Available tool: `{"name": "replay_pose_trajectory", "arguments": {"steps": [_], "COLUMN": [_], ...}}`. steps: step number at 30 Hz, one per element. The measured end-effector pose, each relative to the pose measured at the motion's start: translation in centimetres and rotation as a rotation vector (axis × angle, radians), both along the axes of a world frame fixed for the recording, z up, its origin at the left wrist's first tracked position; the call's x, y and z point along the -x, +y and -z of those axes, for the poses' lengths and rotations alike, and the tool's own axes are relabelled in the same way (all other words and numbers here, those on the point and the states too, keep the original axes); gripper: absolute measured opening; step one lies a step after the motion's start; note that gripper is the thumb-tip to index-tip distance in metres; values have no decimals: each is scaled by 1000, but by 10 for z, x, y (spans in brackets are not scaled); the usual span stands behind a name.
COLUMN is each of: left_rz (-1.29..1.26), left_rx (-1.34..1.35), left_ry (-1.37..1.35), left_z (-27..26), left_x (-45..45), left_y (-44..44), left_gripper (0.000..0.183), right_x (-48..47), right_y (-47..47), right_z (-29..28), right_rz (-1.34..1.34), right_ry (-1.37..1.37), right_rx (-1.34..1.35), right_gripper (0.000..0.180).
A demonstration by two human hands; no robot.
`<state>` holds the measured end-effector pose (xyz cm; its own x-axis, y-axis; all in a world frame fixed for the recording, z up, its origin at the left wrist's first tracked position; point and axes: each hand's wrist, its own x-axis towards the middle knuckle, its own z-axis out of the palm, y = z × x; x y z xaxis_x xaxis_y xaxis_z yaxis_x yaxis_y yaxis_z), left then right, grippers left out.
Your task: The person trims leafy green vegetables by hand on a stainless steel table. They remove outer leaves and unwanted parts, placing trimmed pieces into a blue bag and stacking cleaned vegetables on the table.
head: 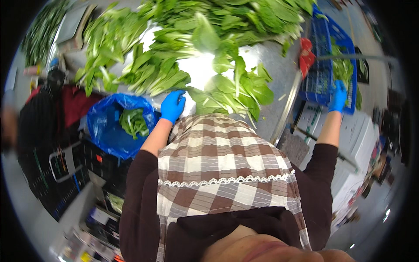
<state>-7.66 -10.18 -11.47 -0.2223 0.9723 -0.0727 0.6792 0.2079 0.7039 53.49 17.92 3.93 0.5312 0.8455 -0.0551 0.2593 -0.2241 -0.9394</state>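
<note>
My left hand [172,106], in a blue glove, rests at the near edge of the metal table [266,122] with its fingers curled. It lies against a crumpled white thing [189,104]; whether it grips anything is hidden. My right hand [338,97], also gloved, reaches out over a blue plastic crate [316,73]. Its fingertips touch or nearly touch leafy greens [342,67] inside; a grip cannot be made out. Between my hands, loose leafy greens with pale stems [242,91] lie on the table. A larger heap of greens [229,19] covers its far side.
A blue plastic bag [104,131] stands open at my left, with greens [134,122] inside. Red material [306,57] hangs at the table's right edge. White boxes [353,134] stand below the crate. Long thin green vegetables [44,32] lie at far left.
</note>
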Motion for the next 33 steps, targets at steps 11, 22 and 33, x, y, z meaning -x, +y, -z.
{"name": "replay_pose_trajectory", "arguments": {"steps": [11, 22, 33], "left_rz": [-41, -11, 27], "left_rx": [-15, -48, -64], "left_ry": [151, 223, 230], "left_z": [0, -5, -6], "left_x": [-7, -1, -6], "left_y": [0, 11, 8], "left_gripper": [22, 23, 24], "right_x": [390, 511, 468], "right_y": [26, 93, 11], "right_z": [74, 64, 75], "right_rz": [-1142, -1080, -1134], "right_ry": [-238, -300, -31], "right_rx": [-48, -39, 143], "right_gripper": [47, 40, 40]}}
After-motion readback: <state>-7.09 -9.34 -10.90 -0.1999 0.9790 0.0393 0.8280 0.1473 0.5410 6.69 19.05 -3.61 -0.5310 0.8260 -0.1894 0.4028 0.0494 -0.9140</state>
